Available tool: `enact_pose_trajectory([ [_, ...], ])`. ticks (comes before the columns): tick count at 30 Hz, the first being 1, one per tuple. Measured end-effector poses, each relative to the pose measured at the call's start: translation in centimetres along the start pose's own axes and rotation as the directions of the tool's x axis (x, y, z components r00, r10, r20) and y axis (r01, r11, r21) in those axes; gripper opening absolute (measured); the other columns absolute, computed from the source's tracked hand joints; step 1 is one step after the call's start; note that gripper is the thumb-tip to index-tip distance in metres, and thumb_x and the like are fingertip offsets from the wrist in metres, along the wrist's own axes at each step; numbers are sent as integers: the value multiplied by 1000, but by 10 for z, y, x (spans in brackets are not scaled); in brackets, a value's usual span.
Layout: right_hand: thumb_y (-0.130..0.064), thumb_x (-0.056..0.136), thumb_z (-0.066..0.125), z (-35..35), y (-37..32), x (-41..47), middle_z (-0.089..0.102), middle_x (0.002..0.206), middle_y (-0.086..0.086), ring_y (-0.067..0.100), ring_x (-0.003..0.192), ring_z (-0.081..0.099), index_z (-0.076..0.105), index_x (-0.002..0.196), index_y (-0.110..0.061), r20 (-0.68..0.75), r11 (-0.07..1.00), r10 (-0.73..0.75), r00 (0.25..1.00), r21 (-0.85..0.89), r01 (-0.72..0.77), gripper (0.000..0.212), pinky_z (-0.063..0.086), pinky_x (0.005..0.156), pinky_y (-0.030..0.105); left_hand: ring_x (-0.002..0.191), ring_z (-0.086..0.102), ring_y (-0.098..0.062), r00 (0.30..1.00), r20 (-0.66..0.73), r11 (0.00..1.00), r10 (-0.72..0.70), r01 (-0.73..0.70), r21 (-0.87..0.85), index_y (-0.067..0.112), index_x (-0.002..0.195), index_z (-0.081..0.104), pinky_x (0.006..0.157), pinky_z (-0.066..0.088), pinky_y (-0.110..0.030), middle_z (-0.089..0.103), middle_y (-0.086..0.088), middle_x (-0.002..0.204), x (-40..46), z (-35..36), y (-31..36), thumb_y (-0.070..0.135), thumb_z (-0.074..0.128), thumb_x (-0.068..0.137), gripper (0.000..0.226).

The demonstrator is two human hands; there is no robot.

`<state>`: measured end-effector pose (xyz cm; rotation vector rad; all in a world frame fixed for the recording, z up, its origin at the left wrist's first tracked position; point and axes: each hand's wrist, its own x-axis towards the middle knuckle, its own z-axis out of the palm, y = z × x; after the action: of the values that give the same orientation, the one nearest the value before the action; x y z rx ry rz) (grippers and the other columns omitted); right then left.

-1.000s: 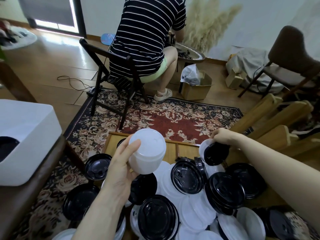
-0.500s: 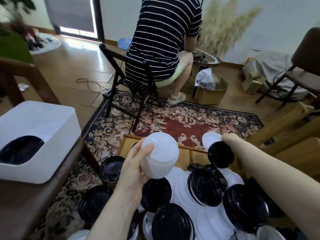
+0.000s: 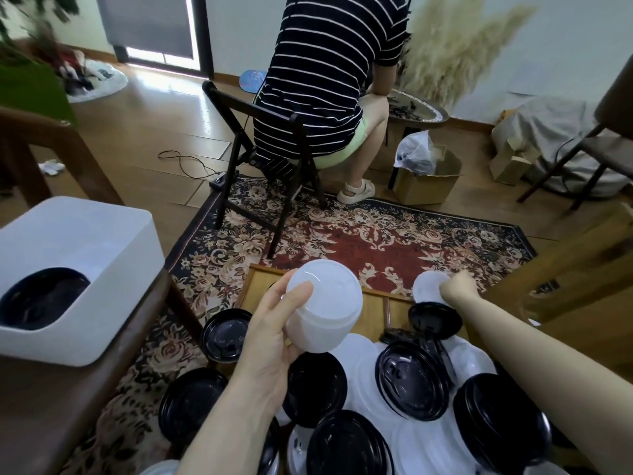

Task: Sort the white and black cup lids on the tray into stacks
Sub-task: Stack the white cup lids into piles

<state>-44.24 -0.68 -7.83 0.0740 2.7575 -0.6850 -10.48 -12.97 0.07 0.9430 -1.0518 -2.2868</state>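
My left hand (image 3: 270,341) grips a stack of white lids (image 3: 325,305) and holds it tilted above the wooden tray (image 3: 375,315). At the tray's far right corner my right hand (image 3: 457,289) has curled fingers on a single white lid (image 3: 428,286), lifted above the rim. Just under that hand sits a black lid (image 3: 435,319). Several more black lids (image 3: 412,380) and white lids (image 3: 363,358) lie mixed and overlapping across the near part of the tray.
A white bin (image 3: 75,248) with black lids (image 3: 41,298) inside stands on the wooden table at left. Beyond the tray a person sits on a black folding chair (image 3: 239,156) on a patterned rug (image 3: 394,241). Wooden pieces (image 3: 565,269) lean at right.
My right hand has risen toward the tray's far corner with a white lid, leaving the black lid below it. My left hand keeps the white stack in about the same place.
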Motion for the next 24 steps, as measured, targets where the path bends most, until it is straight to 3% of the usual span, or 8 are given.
enact_pose_trajectory([
  [2,0,97,43,-2,1,2,37,146,28,42,130,44,35,142,8,-49,999,-28,998,-16,28,47,40,102,43,98,69,-13,1000,-3,1000,-2,2,-2,35,113,71,79,54,-34,76,9,106,1,0,0,39,74,60,53],
  [7,1,96,48,-5,9,6,49,134,31,45,121,50,45,134,10,-18,998,-62,998,22,62,39,44,95,45,99,68,-15,1000,7,1000,-10,10,1,35,113,71,75,53,-33,75,7,109,2,1,1,31,83,57,57],
  [12,-1,95,48,-18,9,0,54,130,31,45,119,52,49,130,9,-25,992,-63,998,107,65,37,46,98,49,102,67,-16,1000,25,1000,-9,9,9,34,119,70,72,52,-32,74,6,113,2,3,0,32,83,57,63],
  [17,-3,95,50,-44,-8,-25,51,132,24,43,120,51,50,130,3,-23,943,-23,999,330,29,35,49,90,46,103,67,-16,1000,28,1000,-8,7,19,35,118,70,75,52,-33,74,6,114,-1,2,-1,42,73,61,58],
  [19,-1,96,52,-55,-21,-51,50,133,22,38,113,55,51,129,1,56,845,-39,998,534,3,33,52,79,40,104,66,-17,999,37,1000,-7,6,23,34,118,69,76,52,-33,74,6,114,-3,2,-1,42,73,61,58],
  [22,-5,94,60,-69,-39,-105,58,122,17,28,89,62,61,111,-6,128,712,-197,972,700,52,17,57,59,34,105,67,-17,999,41,1000,-3,2,12,34,117,69,77,52,-33,74,7,113,-5,3,-1,41,75,60,57],
  [24,-12,92,64,-73,-44,-148,64,111,10,27,88,66,64,98,-14,101,687,-371,923,699,200,6,56,63,34,107,66,-17,999,44,1000,8,-8,1,34,117,69,78,53,-33,74,6,115,-7,6,-1,36,79,60,58],
])
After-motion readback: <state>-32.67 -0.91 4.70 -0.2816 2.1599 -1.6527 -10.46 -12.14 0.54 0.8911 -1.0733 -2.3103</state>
